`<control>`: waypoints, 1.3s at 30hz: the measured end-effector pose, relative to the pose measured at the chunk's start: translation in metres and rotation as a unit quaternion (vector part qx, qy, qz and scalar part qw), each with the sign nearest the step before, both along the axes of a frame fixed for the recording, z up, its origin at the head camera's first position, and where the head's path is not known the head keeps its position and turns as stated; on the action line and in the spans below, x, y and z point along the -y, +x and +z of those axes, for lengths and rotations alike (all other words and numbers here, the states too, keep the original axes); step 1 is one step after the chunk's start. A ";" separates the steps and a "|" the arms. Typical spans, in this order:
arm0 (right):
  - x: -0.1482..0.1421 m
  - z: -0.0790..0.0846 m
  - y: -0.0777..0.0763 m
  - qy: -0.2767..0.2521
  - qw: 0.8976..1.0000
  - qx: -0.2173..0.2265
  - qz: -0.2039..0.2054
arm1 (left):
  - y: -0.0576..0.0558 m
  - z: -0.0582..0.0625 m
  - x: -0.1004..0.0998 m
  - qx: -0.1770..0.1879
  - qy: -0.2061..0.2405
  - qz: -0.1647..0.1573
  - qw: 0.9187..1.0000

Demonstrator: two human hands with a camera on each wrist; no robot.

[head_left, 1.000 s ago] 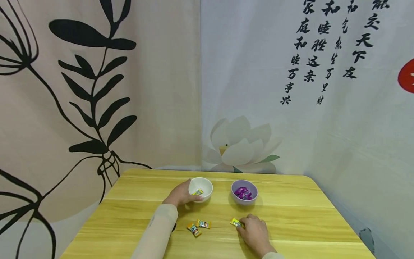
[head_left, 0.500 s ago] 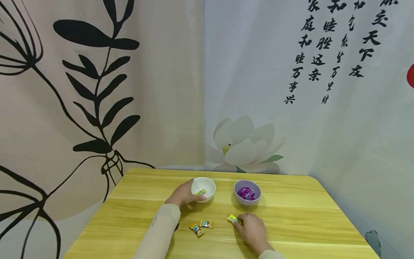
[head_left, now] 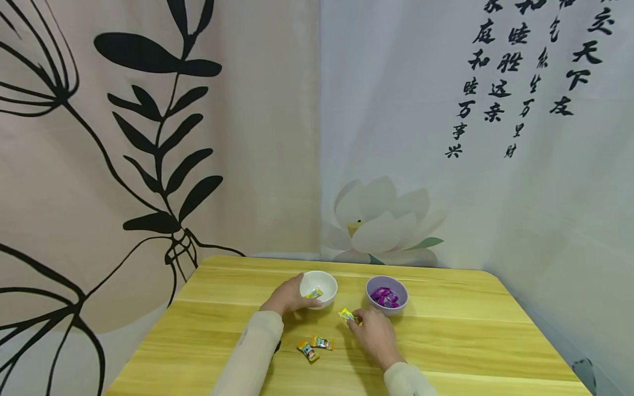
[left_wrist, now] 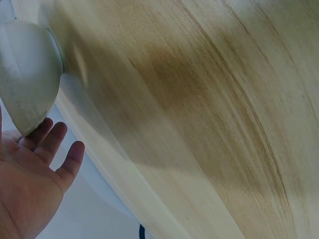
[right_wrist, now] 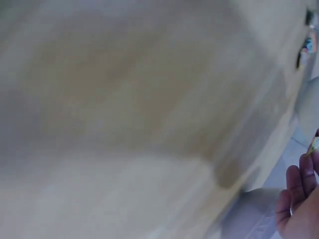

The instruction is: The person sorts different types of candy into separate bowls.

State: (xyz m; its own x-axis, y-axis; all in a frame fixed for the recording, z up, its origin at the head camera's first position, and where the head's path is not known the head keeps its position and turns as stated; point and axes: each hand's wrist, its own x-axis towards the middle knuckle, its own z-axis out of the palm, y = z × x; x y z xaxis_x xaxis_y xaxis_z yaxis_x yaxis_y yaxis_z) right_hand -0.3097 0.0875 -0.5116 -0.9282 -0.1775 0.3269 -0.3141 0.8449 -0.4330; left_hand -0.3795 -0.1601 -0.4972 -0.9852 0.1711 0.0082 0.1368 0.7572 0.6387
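Note:
My left hand (head_left: 289, 297) grips the white bowl (head_left: 323, 279) at its left side, thumb at the near rim. A yellow-wrapped candy (head_left: 314, 293) shows inside that bowl. The left wrist view has the bowl's outer wall (left_wrist: 30, 69) with fingertips at its rim. Between thumb and fingers, my right hand (head_left: 375, 335) pinches another yellow-wrapped candy (head_left: 346, 314), in front of and between the two bowls. At the right wrist view's edge, only part of this candy (right_wrist: 314, 146) appears. Two more yellow-orange wrapped candies, one (head_left: 309, 352) beside the other (head_left: 323, 343), lie on the table between my forearms.
A light purple bowl (head_left: 403, 300) holding several purple-wrapped candies (head_left: 384, 297) stands behind my right hand. The wooden table (head_left: 455, 335) ends at a printed curtain (head_left: 277, 165) at the back.
My right hand has lifted its candy and carried it away from me and left, toward the white bowl. The left hand keeps its grip on the bowl. The head view has shifted slightly.

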 end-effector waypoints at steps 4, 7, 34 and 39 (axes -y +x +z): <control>0.011 0.010 -0.012 -0.005 1.000 -0.010 0.011 | -0.001 -0.001 -0.001 -0.003 0.004 -0.002 1.000; 0.019 0.018 -0.021 -0.009 1.000 -0.015 0.016 | -0.001 -0.002 -0.001 -0.003 0.006 -0.006 1.000; 0.046 0.031 -0.069 -0.027 0.999 -0.009 0.037 | 0.002 0.002 -0.001 -0.004 0.003 -0.018 1.000; 0.041 0.029 -0.062 -0.030 0.999 -0.013 0.031 | 0.001 0.001 0.000 -0.006 0.007 -0.020 1.000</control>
